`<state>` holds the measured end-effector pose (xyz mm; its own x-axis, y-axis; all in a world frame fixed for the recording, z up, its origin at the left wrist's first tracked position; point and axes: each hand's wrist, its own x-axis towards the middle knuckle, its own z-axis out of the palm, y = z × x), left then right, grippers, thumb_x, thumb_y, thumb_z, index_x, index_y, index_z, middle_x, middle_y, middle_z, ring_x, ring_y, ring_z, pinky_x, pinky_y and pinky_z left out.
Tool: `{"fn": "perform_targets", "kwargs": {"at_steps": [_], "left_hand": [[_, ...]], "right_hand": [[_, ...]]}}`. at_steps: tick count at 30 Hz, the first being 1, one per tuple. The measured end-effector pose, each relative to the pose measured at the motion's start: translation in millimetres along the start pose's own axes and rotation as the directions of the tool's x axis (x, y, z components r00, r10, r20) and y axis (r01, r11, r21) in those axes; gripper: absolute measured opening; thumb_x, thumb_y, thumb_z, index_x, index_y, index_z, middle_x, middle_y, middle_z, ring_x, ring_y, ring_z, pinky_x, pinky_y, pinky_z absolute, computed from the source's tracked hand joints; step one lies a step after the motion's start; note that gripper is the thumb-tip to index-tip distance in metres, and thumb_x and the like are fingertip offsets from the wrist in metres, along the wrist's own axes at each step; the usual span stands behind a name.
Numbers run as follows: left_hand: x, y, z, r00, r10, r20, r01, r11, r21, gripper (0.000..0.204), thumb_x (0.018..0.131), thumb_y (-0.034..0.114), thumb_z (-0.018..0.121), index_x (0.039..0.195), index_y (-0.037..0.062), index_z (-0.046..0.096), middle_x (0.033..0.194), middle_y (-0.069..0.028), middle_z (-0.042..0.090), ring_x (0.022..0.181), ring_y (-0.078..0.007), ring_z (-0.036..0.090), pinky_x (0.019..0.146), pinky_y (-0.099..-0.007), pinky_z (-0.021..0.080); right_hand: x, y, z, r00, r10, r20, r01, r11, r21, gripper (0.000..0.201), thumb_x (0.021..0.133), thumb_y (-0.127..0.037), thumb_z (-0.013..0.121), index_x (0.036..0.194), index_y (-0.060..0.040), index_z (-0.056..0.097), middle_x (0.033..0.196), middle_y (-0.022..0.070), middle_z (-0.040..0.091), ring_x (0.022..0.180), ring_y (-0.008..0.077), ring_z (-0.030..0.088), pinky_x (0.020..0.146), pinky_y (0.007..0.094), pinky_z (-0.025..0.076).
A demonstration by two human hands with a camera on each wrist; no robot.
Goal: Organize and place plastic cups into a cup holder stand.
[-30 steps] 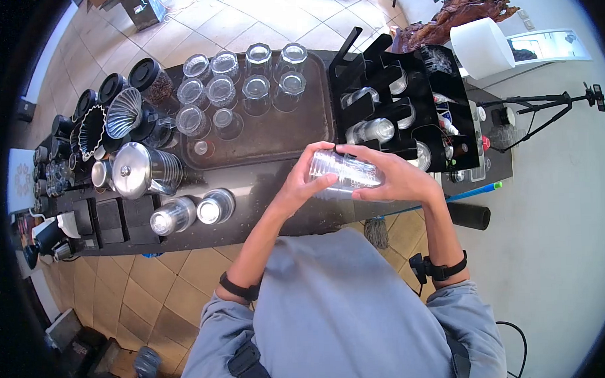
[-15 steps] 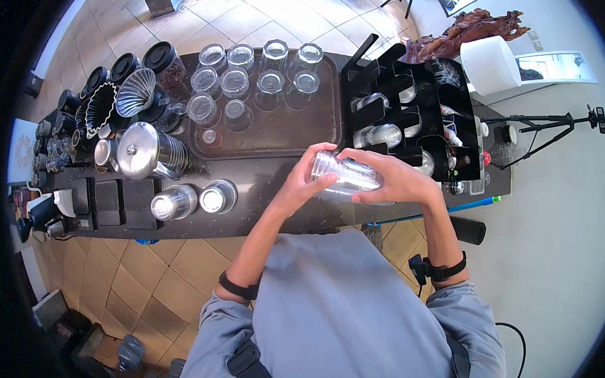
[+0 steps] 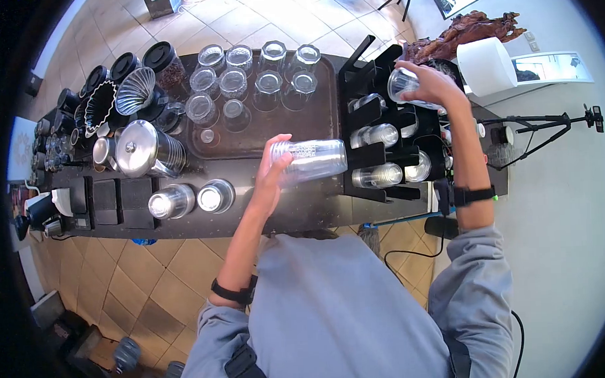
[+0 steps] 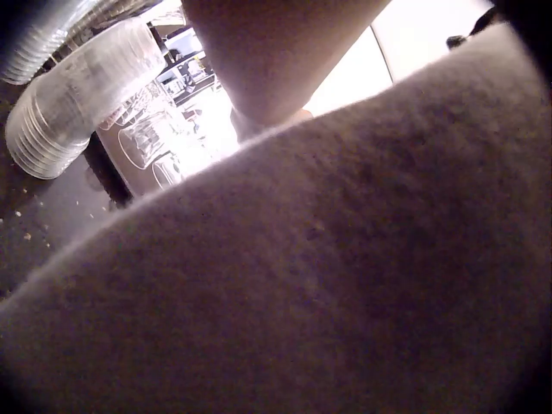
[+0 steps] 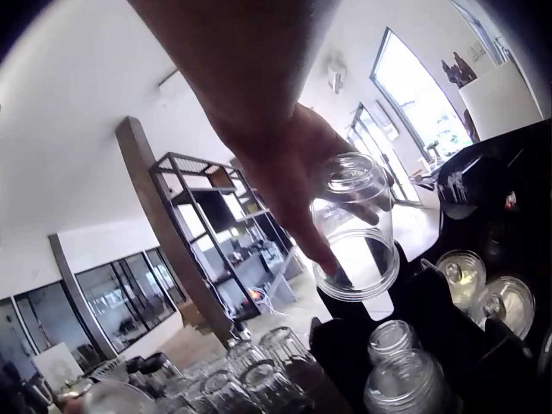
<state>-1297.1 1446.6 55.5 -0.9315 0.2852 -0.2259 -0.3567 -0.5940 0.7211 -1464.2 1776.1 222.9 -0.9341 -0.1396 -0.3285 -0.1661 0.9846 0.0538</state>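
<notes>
My left hand (image 3: 270, 180) grips a nested stack of clear plastic cups (image 3: 315, 158), tilted on its side above the counter. White print shows near the held end. Up at the right, my right hand (image 3: 435, 88) holds a single clear plastic cup (image 3: 403, 85) over the black organizer (image 3: 382, 194). In the right wrist view this cup (image 5: 355, 220) has its wide rim downward, with fingers around its side. Below it, other cup stacks (image 3: 380, 176) lie in the organizer's slots. A sleeve covers most of the left wrist view.
Upturned glasses (image 3: 234, 81) stand on a brown tray (image 3: 281, 140) behind the left hand. Two upturned cup stacks (image 3: 216, 196) are at the counter's front left, near a lidded steel pot (image 3: 140, 148). A white cylinder (image 3: 486, 61) rises beyond the organizer.
Both hands were together on the clear cups. The right hand has moved away up and right with one cup; the left hand has shifted left with the stack.
</notes>
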Motion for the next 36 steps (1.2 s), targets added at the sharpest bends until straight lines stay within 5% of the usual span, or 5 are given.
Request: {"fn": "perform_targets", "kwargs": {"at_steps": [12,24,26,32,36], "left_hand": [[-17,-3,-4,0.999,0.034,-0.037,-0.036,0.998,-0.054,0.051,0.095,0.037,0.059,0.138,0.0149,0.042,0.118,-0.0084,0.05,0.111,-0.0185,0.053,0.082,-0.0387,0.056],[7,-5,11,0.994,-0.054,0.091,0.052,0.998,0.028,0.055,0.094,0.044,0.059,0.139,0.0168,0.042,0.121,-0.0078,0.051,0.113,-0.0195,0.053,0.084,-0.0415,0.055],[12,-10,15,0.988,-0.047,0.146,0.031,0.993,0.11,0.055,0.094,0.042,0.06,0.139,0.0152,0.043,0.12,-0.0063,0.051,0.111,-0.017,0.053,0.091,-0.0376,0.05],[20,-7,44,0.954,-0.05,0.295,-0.014,0.977,0.211,0.061,0.093,0.042,0.063,0.14,0.0099,0.042,0.124,-0.0059,0.052,0.117,-0.0148,0.05,0.103,-0.0325,0.037],[20,-6,49,0.936,-0.095,0.338,-0.002,0.961,0.276,0.063,0.092,0.043,0.063,0.14,0.0091,0.042,0.126,-0.0063,0.052,0.12,-0.0151,0.049,0.103,-0.0323,0.038]], "right_hand": [[92,-13,68,0.904,0.071,0.421,0.03,0.973,-0.23,0.082,0.068,-0.031,0.083,0.143,-0.0236,0.05,0.132,0.0131,0.062,0.123,0.031,0.058,0.102,0.0422,0.048],[-18,-8,37,0.979,-0.008,-0.205,0.044,0.985,0.168,0.04,0.087,-0.026,0.069,0.123,-0.0097,0.063,0.112,0.0152,0.067,0.104,0.0308,0.064,0.091,0.0411,0.05],[-53,-43,31,0.967,-0.018,-0.254,0.141,0.869,0.475,0.037,0.089,-0.025,0.068,0.12,-0.0074,0.064,0.109,0.013,0.067,0.098,0.0269,0.064,0.087,0.0387,0.051],[-111,-107,68,0.873,-0.485,-0.048,0.396,0.649,0.65,0.08,0.083,-0.031,0.076,0.151,-0.0156,0.038,0.125,0.0163,0.059,0.102,0.0302,0.062,0.09,0.038,0.049],[-119,-107,75,0.914,-0.4,0.071,0.272,0.731,0.626,0.086,0.077,-0.033,0.08,0.15,-0.0137,0.039,0.129,0.0179,0.059,0.112,0.0345,0.06,0.097,0.0401,0.046]]}}
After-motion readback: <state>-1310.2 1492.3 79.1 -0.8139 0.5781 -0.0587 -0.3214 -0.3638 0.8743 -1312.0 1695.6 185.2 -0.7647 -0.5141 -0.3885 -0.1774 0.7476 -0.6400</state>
